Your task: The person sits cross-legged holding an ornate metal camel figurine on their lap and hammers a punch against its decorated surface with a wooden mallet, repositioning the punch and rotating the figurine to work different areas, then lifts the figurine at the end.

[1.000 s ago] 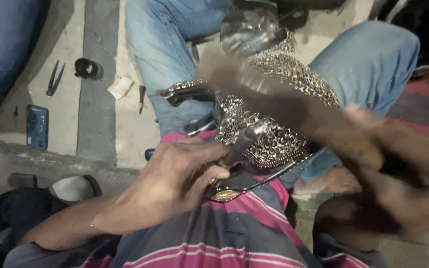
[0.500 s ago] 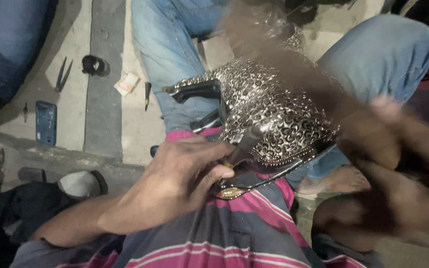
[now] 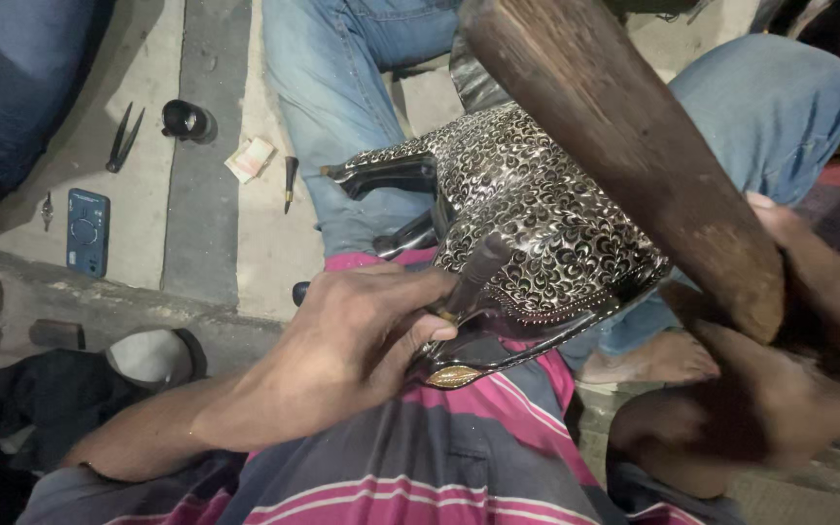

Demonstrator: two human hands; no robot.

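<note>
Left hand [image 3: 362, 340] is pinching a short dark punch [image 3: 473, 277] in closed fingers, tip resting on the patterned silver-and-black metal piece [image 3: 546, 224] that is lying across the lap. Right hand [image 3: 780, 369] is gripping a wooden mallet [image 3: 624, 146], fingers wrapped tight; compared with half a second ago the mallet is now raised and sharp rather than blurred low at right, so another blow appears to be being readied. On the floor at left, a small pale paper packet [image 3: 251, 157] is lying beside a blue flat phone [image 3: 87, 231] and pliers [image 3: 124, 138].
</note>
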